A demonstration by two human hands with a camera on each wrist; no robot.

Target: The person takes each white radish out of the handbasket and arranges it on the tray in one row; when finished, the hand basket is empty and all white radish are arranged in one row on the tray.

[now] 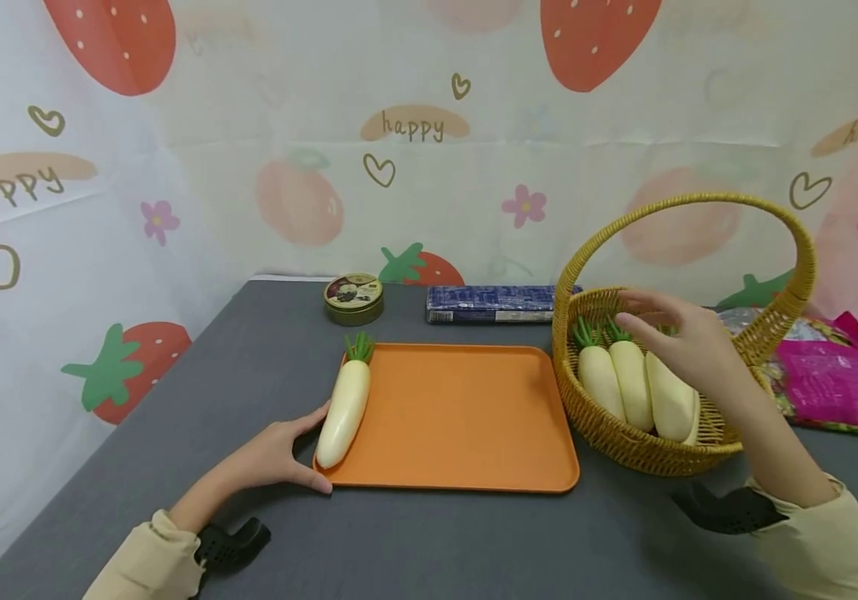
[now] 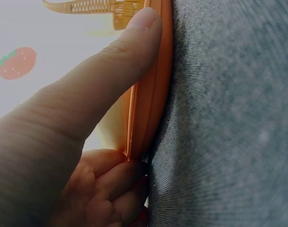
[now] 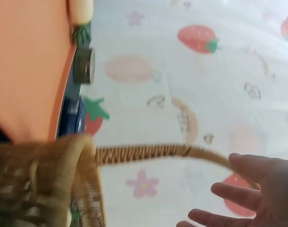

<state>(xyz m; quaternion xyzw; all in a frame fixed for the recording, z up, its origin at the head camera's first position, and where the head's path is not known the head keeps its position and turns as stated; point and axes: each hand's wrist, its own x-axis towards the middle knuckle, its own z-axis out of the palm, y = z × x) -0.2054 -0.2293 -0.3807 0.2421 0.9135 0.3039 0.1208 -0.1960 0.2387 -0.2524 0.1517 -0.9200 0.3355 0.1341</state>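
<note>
My left hand [image 1: 282, 454] holds the near left corner of an orange tray [image 1: 459, 417]. In the left wrist view the thumb lies along the tray's rim [image 2: 156, 90], and the other fingers bend in at its side. A white radish [image 1: 344, 412] with green leaf stubs lies along the tray's left side, close to that hand. Over the wicker basket [image 1: 646, 458] on the right, my right hand [image 1: 687, 342] hovers with its fingers spread and nothing in them. Several more white radishes [image 1: 631, 383] rest in the basket, leaf ends toward the back.
A round tin [image 1: 354, 300] and a long blue packet [image 1: 489, 305] sit behind the tray. The basket's tall handle [image 1: 687, 200] arches above the right hand. Beyond the basket lies a pink bag [image 1: 841, 375]. A printed cloth [image 1: 414, 200] hangs behind the grey table [image 1: 429, 542].
</note>
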